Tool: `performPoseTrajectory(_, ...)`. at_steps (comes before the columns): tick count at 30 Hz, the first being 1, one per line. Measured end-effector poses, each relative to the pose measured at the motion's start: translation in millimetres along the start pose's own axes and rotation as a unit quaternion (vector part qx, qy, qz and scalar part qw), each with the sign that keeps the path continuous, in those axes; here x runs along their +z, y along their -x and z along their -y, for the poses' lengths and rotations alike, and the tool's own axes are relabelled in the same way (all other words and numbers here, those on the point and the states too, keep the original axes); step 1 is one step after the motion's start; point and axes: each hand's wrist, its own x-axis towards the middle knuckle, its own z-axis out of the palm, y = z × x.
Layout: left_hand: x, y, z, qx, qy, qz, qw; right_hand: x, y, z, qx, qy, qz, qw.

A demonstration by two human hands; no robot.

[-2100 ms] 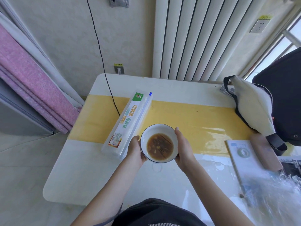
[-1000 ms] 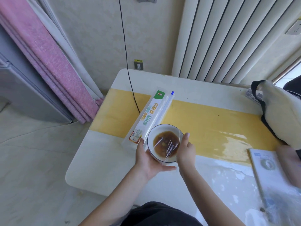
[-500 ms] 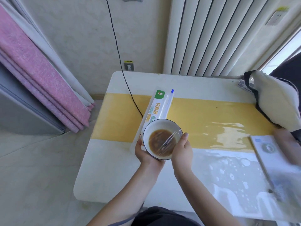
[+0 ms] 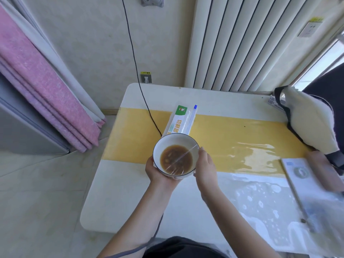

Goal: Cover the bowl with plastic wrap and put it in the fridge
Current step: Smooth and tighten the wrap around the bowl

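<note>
A white bowl (image 4: 174, 141) with a dark rim holds brown liquid and is lifted above the table (image 4: 115, 183). Clear plastic wrap (image 4: 183, 155) is stretched over its top and shows a shiny crease. My left hand (image 4: 158, 174) cups the bowl from below on the left. My right hand (image 4: 205, 165) presses against the bowl's right side, fingers pointing up along the rim. Behind the bowl, the plastic wrap box (image 4: 181, 119) lies on the yellow strip.
A grey fridge (image 4: 22, 127) stands at the far left beside a pink curtain (image 4: 42, 86). A black cable (image 4: 137, 75) runs down from the wall to the table. A white bag (image 4: 309, 120) and a booklet (image 4: 301, 175) lie on the right.
The bowl has risen off the table and sits higher in both hands; wrap now shows over it. My left hand moved under the bowl. The view shifted.
</note>
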Motion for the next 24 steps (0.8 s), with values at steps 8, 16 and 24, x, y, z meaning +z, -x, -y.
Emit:
performPoseTrajectory(8,26,-2,-4,-0.014,-0.106,0.05,0.993,-17,-15,32,-0.072,0.021,0.077,0.994)
performPoseTrajectory(16,37,-11,-3,-0.082,-0.134,0.063,0.986,-22,-33,33,0.036,-0.098,0.086,0.991)
performPoseTrajectory(24,37,-3,33,-0.03,-0.083,0.046,0.995,-16,-26,33,-0.011,-0.119,-0.016,0.993)
